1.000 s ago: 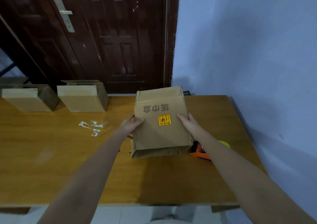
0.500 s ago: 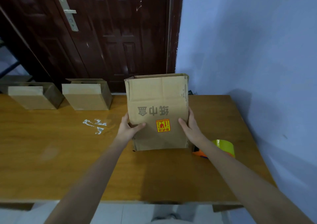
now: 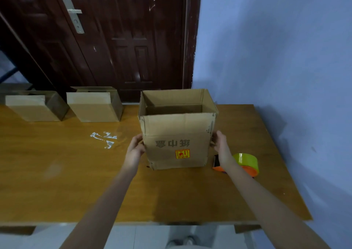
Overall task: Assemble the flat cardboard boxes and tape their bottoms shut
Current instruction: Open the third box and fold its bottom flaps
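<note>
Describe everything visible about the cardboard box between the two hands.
The cardboard box is brown corrugated card, opened into shape and standing upright on the wooden table, its top open with flaps up. Its near face carries dark printed characters, upside down, and a small yellow and red sticker. The edges look worn. The left hand and the right hand press its two sides. A tape dispenser lies to its right, apart from it.

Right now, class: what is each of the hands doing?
Left hand: pressing the open brown cardboard box, fingers fairly straight.
Right hand: pressing its other side.
</note>
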`<state>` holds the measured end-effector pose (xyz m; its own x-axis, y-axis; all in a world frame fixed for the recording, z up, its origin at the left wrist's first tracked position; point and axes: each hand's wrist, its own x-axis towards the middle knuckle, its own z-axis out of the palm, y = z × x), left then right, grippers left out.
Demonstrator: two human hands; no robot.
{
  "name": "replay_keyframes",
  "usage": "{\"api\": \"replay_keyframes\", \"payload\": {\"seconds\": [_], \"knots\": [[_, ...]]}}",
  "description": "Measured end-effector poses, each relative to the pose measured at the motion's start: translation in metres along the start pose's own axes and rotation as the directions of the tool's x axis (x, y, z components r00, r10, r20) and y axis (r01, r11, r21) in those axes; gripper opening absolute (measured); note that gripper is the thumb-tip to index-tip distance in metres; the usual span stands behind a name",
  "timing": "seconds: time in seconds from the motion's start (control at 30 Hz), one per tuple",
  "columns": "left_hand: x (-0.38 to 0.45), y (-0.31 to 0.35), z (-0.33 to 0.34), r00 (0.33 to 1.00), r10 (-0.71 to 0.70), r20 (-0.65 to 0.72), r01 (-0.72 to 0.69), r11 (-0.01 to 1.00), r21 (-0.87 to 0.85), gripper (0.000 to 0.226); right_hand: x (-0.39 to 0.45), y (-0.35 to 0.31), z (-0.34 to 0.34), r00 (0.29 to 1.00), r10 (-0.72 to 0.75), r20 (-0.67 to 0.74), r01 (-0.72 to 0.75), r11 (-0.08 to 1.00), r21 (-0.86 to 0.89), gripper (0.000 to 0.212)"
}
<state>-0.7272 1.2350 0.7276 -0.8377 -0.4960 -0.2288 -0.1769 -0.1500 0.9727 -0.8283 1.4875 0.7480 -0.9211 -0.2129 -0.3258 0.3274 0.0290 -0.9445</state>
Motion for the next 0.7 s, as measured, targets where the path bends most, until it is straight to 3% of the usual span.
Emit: {"api": "replay_keyframes", "payload": {"seconds": [0.1,0.17,0.33,0.6,0.7], "knots": [[0.003,0.007,-0.002,0.997,-0.078,-0.018,0.077,0.996,-0.046,0.031,0.001,-0.008,-0.003,0.998,0.048,-0.035,-0.049,0.998,-0.029,0.047],[0.005,0.014,-0.002,0.995,-0.093,-0.026,0.093,0.996,0.004,0.035,0.006,-0.017,-0.004,0.997,0.06,-0.04,-0.062,0.997,-0.047,0.043],[0.008,0.043,0.002,1.0,-0.003,-0.014,0.004,0.997,0.075,0.042,0.016,-0.049,-0.006,0.998,0.056,-0.007,-0.057,0.987,-0.152,0.032],[0.019,0.07,-0.005,0.993,-0.061,0.103,0.05,0.993,0.106,0.07,0.016,-0.066,-0.015,0.987,-0.026,0.156,0.07,0.958,-0.277,0.062],[0.02,0.077,-0.004,0.989,-0.094,0.118,0.077,0.987,0.144,0.07,0.012,-0.07,-0.013,0.982,-0.052,0.181,0.11,0.94,-0.324,0.058]]}}
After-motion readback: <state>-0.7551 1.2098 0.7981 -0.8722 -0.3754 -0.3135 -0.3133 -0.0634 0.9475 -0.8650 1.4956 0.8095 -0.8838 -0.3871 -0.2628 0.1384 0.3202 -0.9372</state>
